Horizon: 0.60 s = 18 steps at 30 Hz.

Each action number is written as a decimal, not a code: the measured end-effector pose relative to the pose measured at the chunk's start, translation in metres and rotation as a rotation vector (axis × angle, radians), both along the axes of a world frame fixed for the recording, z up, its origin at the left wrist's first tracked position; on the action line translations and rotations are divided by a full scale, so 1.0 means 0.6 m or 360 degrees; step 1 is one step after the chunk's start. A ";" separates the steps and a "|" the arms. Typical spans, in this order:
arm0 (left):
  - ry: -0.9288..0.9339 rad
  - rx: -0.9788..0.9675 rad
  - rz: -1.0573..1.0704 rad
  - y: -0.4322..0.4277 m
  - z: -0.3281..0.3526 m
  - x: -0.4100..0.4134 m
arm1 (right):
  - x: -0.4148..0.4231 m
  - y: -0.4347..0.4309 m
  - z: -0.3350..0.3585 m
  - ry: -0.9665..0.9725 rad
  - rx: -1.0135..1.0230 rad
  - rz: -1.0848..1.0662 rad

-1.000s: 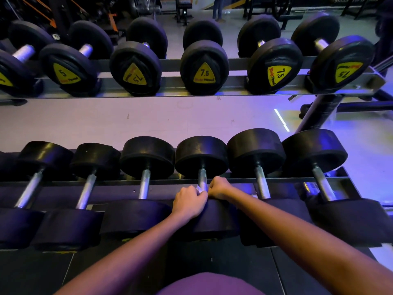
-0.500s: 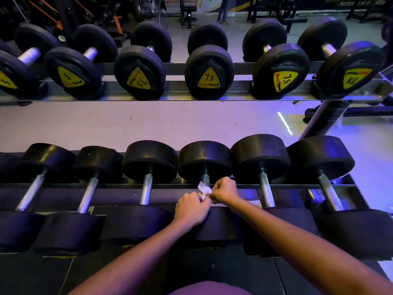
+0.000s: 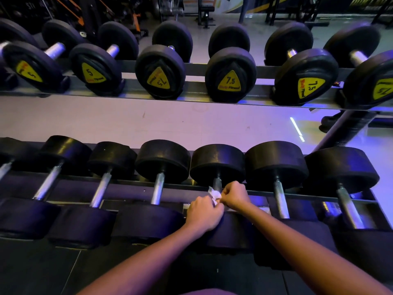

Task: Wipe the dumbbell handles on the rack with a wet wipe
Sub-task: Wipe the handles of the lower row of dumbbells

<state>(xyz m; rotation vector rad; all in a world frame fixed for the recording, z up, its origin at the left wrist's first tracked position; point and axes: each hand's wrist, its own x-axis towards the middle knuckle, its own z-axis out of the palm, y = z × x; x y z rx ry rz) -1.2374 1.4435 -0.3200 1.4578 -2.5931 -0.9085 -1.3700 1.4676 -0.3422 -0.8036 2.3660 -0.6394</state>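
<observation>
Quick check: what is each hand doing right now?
Left hand: curled, holding the wipe.
Right hand: curled, pinching the same wipe at the dumbbell handle.

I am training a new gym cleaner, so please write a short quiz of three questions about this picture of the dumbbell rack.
1. True or false: the wipe lies on the floor.
2. On the lower row, counted from the right, at which handle are the left hand and the right hand? A first, B third, C fifth.
3. Fill in: the upper-row dumbbell straight above the hands is marked ___.

Key: 1 false, both hands hold it at the handle. 2 B. 3 7.5.
</observation>
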 end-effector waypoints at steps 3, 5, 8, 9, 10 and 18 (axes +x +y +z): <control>-0.0007 -0.0014 -0.0032 -0.001 0.003 -0.001 | 0.000 0.020 -0.008 -0.0067 0.0081 0.0116; 0.0003 -0.0007 -0.0064 -0.002 0.004 0.000 | -0.002 0.020 -0.004 -0.0098 0.0107 0.0126; 0.0018 0.0019 -0.0099 -0.003 0.004 0.001 | -0.006 0.008 0.003 -0.0041 0.0012 -0.0001; 0.0025 0.0020 -0.0101 -0.004 0.004 0.001 | -0.009 0.003 0.007 -0.0015 -0.0066 -0.0088; 0.0030 0.0016 -0.0099 -0.004 0.004 0.001 | -0.015 -0.002 0.009 0.0000 -0.0162 -0.0181; 0.0040 -0.0008 -0.0109 -0.006 0.003 0.003 | -0.020 -0.021 0.007 -0.0098 -0.0141 -0.0228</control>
